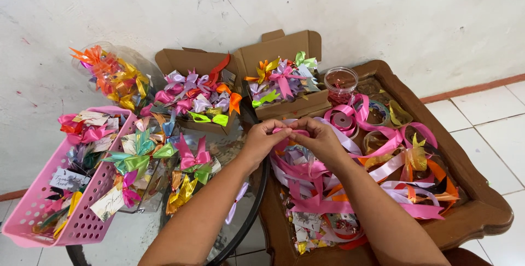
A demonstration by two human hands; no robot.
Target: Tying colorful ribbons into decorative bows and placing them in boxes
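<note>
My left hand (261, 141) and my right hand (320, 140) meet over the left side of a wooden tray (470, 211), fingertips together, both pinching a short piece of pink ribbon (284, 131). Below them lies a tangle of loose ribbons (383, 173) in pink, lilac, orange and gold. A pink ribbon spool (343, 119) sits just beyond my right hand.
Two open cardboard boxes (284, 44) (188, 61) hold finished ribbon bows. A pink plastic basket (82, 225) at left holds bows with paper tags. More bows (188, 159) lie on a round glass table. A clear jar (340, 83) stands by the tray, and a clear container of orange bows (112, 74) at far left.
</note>
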